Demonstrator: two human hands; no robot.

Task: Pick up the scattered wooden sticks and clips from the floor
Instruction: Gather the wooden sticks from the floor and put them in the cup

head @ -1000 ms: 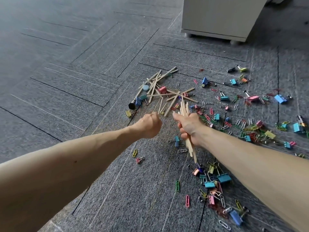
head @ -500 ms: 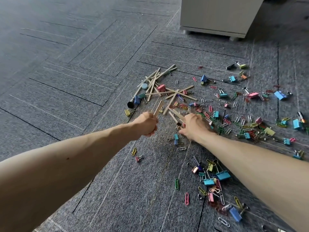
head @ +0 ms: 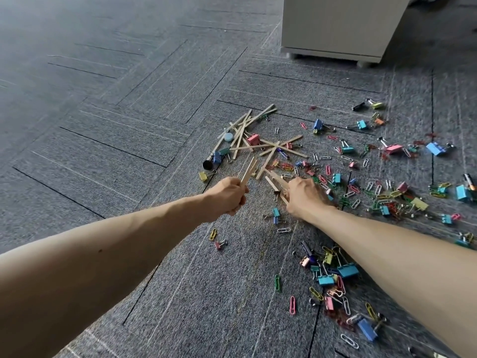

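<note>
Thin wooden sticks point(head: 254, 136) lie crossed in a loose pile on the grey carpet ahead of me. My left hand point(head: 227, 196) grips a couple of sticks point(head: 249, 170) that point up and away from the fist. Beside it, my right hand point(head: 304, 196) is curled round a small bundle of sticks point(head: 277, 182) held low over the carpet. Coloured binder clips and paper clips point(head: 387, 195) are strewn across the floor to the right, and a second cluster of clips point(head: 333, 277) lies under my right forearm.
A pale cabinet on castors point(head: 338, 27) stands at the back right. A small black cap point(head: 207, 165) and a pale blue round piece point(head: 228, 136) lie at the left of the stick pile. Carpet tiles point(head: 103, 112) stretch to the left.
My right hand lowered its upright bundle of sticks toward the floor and reached forward. My left hand, a bare fist before, now holds sticks that point upward.
</note>
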